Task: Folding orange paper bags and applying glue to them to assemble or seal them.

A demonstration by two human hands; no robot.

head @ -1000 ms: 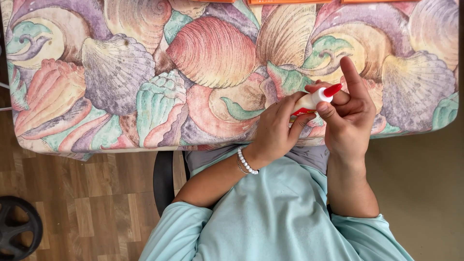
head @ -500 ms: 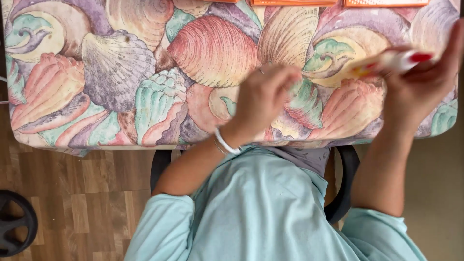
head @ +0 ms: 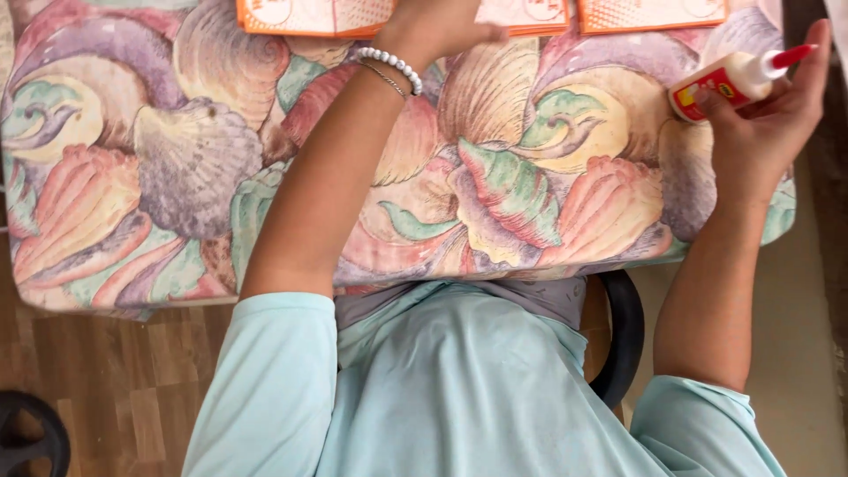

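Note:
My right hand [head: 760, 132] is raised at the right edge of the table and grips a small white glue bottle [head: 723, 81] with a red label and a red tip that points up and right. My left hand [head: 433, 26], with a white bead bracelet on its wrist, stretches across the table to its far edge. It rests on orange-bordered cards [head: 300, 16] there. Its fingers are partly cut off by the top of the frame, so its grip is unclear. Further orange cards [head: 654, 13] lie to the right of that hand.
The table wears a cloth [head: 177, 159] printed with large pastel seashells. I sit in a black chair [head: 623, 336] in a pale teal shirt. Wooden floor [head: 106, 371] shows at the lower left, with a black wheel [head: 26, 437] in the corner.
The hands, together on the glue bottle a second ago, have parted. My left hand has reached forward to the cards. My right hand has carried the bottle out to the right.

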